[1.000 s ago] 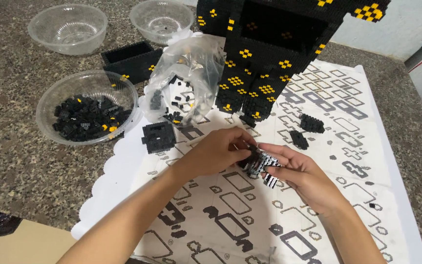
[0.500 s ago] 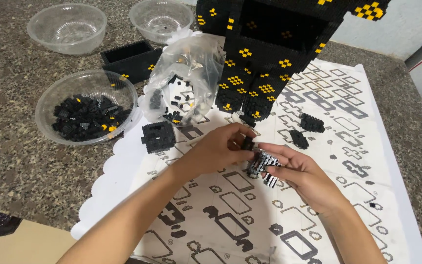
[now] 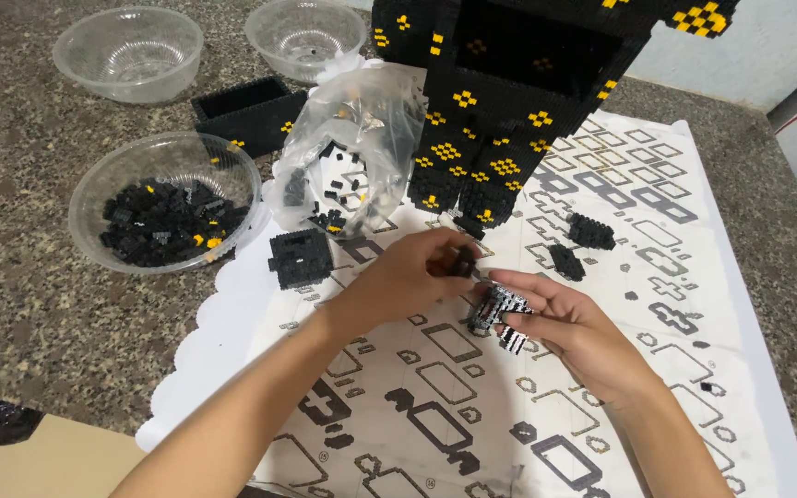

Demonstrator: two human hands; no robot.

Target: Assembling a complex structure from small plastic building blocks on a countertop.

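My left hand (image 3: 408, 281) pinches a small black brick (image 3: 462, 266) at its fingertips. My right hand (image 3: 574, 327) holds a small black and white brick assembly (image 3: 495, 309) just below that brick, fingers curled round it. Both hands hover over a white instruction sheet (image 3: 472, 406) printed with black outlines. Just behind them rises a large black brick model with yellow dots (image 3: 509, 101).
A clear bowl of black and yellow bricks (image 3: 163, 203) sits at left. Two empty clear bowls (image 3: 131, 51) (image 3: 306, 37) stand behind it. A clear plastic bag of bricks (image 3: 352, 148), a black open box (image 3: 249, 112) and small black sub-assemblies (image 3: 300, 258) (image 3: 590, 231) lie nearby.
The brick in my left hand has lifted slightly away from the assembly in my right hand. Both hands stay in nearly the same place.
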